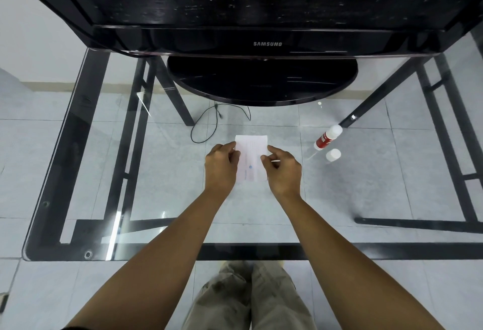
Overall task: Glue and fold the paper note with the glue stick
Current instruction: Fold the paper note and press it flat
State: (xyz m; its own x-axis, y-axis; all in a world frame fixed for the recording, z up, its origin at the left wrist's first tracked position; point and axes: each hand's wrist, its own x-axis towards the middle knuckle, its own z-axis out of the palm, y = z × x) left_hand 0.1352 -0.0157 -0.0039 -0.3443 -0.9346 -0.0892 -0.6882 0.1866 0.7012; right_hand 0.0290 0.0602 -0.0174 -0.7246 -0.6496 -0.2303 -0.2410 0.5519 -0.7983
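A small white rectangular paper note (252,156) with faint print lies on the clear glass desk (162,173), directly between the two hands. The left hand (222,165) pinches its left edge with curled fingers; the right hand (283,170) pinches its right edge likewise. A red-and-white glue stick (326,138) lies well to the right, its white round cap (333,155) just beside it.
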